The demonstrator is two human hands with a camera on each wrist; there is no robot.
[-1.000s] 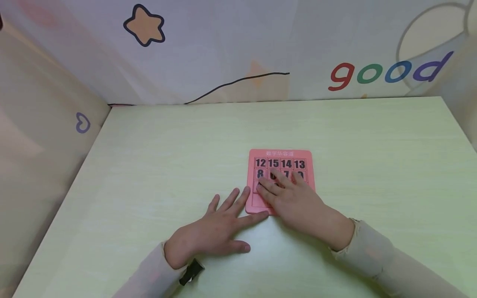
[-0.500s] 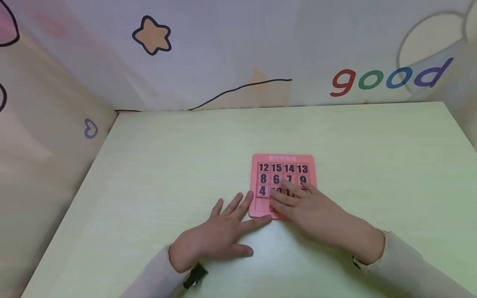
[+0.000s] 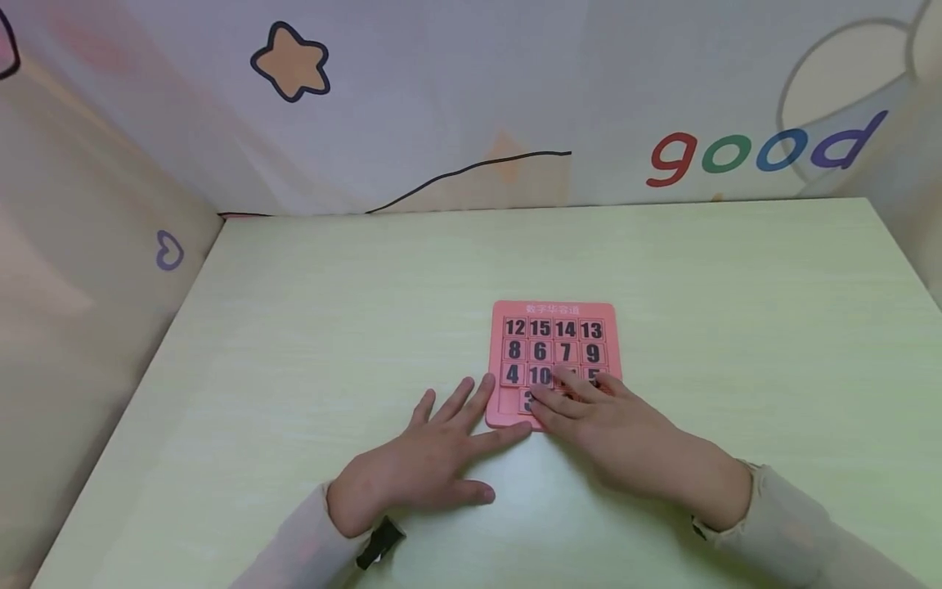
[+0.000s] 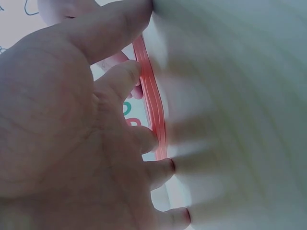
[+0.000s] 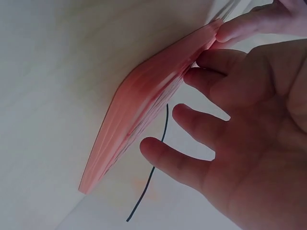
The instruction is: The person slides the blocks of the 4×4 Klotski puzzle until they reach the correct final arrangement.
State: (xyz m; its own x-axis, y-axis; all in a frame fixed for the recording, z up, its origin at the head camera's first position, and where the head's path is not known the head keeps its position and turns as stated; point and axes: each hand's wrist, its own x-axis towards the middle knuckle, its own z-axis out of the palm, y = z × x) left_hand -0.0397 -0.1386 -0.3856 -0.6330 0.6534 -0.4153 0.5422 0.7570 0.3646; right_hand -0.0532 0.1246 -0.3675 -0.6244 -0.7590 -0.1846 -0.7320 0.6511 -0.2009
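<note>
A pink sliding number puzzle (image 3: 552, 309) lies flat on the table, its black-numbered tiles in rows. My left hand (image 3: 412, 470) is spread out: one fingertip touches the puzzle's left edge and another its near edge. My right hand (image 3: 625, 442) lies over the lower right of the puzzle with fingers extended. Fingertips rest at the tile marked 3 (image 3: 527, 402), which stands partly into the gap at the bottom left. Several tiles are hidden beneath that hand. The right wrist view shows the puzzle's side (image 5: 139, 100) next to the fingers; the left wrist view shows its thin edge (image 4: 152, 98).
The pale green table (image 3: 353, 294) is bounded by a printed backdrop (image 3: 441, 90) at the back and sides. A small black clip-like object (image 3: 380, 542) is at the left cuff.
My right hand has drawn back from the left column toward the lower right, uncovering more numbers. Tile 3 has shifted left toward the bottom-left gap. My left hand stays in place.
</note>
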